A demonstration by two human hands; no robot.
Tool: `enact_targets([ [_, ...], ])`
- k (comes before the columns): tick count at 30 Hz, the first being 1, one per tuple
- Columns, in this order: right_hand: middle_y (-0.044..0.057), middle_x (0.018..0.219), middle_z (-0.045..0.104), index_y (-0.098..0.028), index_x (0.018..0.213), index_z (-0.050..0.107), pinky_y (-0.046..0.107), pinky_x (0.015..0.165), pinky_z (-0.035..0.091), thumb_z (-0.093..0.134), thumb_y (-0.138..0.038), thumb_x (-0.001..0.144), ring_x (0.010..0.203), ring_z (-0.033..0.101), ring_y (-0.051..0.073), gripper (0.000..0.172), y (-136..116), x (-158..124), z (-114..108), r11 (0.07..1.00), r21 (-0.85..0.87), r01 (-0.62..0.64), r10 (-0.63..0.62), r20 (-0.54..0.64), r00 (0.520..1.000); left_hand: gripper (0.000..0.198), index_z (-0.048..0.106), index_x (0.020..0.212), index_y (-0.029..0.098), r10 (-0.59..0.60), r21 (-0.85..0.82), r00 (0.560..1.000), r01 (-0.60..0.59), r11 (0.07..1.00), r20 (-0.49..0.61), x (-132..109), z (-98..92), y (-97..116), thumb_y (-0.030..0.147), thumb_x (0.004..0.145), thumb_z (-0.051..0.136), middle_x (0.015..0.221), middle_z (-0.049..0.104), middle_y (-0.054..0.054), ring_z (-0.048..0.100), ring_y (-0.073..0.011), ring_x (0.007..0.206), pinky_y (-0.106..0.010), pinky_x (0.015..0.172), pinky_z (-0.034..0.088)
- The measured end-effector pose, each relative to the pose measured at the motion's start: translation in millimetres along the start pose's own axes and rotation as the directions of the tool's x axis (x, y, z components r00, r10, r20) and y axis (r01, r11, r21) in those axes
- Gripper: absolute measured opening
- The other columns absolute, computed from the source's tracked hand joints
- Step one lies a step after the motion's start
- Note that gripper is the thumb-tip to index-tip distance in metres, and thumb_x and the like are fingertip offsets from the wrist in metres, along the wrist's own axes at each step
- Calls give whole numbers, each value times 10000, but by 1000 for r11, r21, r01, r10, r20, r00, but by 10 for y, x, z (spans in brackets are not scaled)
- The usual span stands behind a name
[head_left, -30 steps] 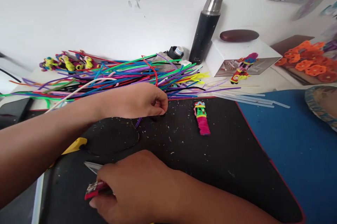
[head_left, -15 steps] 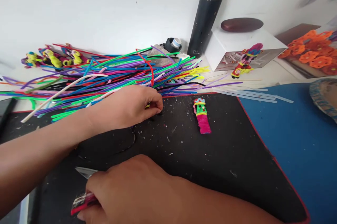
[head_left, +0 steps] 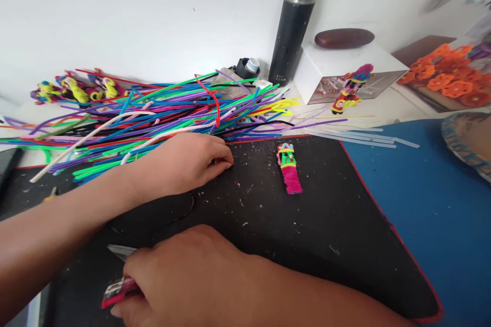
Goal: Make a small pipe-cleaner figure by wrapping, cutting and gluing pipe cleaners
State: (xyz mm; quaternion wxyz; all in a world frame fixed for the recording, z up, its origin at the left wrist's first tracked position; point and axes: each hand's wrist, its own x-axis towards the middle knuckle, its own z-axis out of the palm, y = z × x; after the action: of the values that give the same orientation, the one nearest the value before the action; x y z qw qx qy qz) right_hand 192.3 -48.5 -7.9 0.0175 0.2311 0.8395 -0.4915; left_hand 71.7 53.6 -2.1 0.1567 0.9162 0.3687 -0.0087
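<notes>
My left hand (head_left: 197, 160) is over the dark mat (head_left: 264, 235), just in front of the pipe cleaners (head_left: 180, 107). Its thumb and fingertips are pinched together; whatever lies between them is hidden. At the lower middle my right hand (head_left: 192, 281) is closed around a pinkish-red object with a metal end, which looks like a lighter (head_left: 120, 291). A pointed metal blade (head_left: 120, 251) juts out by its knuckles, the rest of it covered by the hand. Right of my left hand lies a small pipe-cleaner figure (head_left: 289, 169), green above and magenta below.
Behind the mat stand a black flask (head_left: 290, 43) and a white box (head_left: 345, 63) topped by a brown oval case (head_left: 344, 38). Translucent sticks (head_left: 360, 137) lie at right, near a round container (head_left: 460, 137) and orange flowers (head_left: 441, 73). Several finished figures (head_left: 76, 86) lie far left.
The whole view has shifted slightly. A bit of yellow seen inside my left hand's pinch no longer shows. My right hand keeps its grip with little movement.
</notes>
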Motion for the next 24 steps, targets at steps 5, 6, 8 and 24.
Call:
enact_targets([
  [5,143,1020,846,-145,1155,769,392,653,617,521,-428,1020,852,817,353,400,-11,-4,-4,1000,-3,4,-4,1,1000,223,790,1044,251,30,41,1000,-31,999,7,-24,22,-15,279,1012,571,1074,806,-39,748,-242,929,-332,797,534],
  [6,143,1024,846,-143,1156,769,392,651,618,520,-426,1021,852,818,353,400,-11,-7,-8,1000,-7,5,-5,-1,1000,207,785,1039,251,36,54,999,-36,998,3,-24,29,-9,270,1008,581,1066,802,-42,744,-245,940,-332,798,533],
  [8,142,1032,848,-143,1160,770,392,656,621,529,-422,1022,857,819,352,395,-10,-12,-13,1000,-18,8,-8,-7,1000,190,769,1015,242,51,87,999,-51,995,2,-16,38,12,254,1017,580,1026,788,-53,734,-251,949,-334,794,528],
  [24,55,886,827,-221,958,742,293,585,430,654,-476,972,773,755,256,270,42,-66,-5,994,112,0,39,-346,937,249,732,981,223,-134,-136,976,111,984,-174,-159,-163,0,378,1027,543,909,754,-27,661,-199,773,-305,698,470],
])
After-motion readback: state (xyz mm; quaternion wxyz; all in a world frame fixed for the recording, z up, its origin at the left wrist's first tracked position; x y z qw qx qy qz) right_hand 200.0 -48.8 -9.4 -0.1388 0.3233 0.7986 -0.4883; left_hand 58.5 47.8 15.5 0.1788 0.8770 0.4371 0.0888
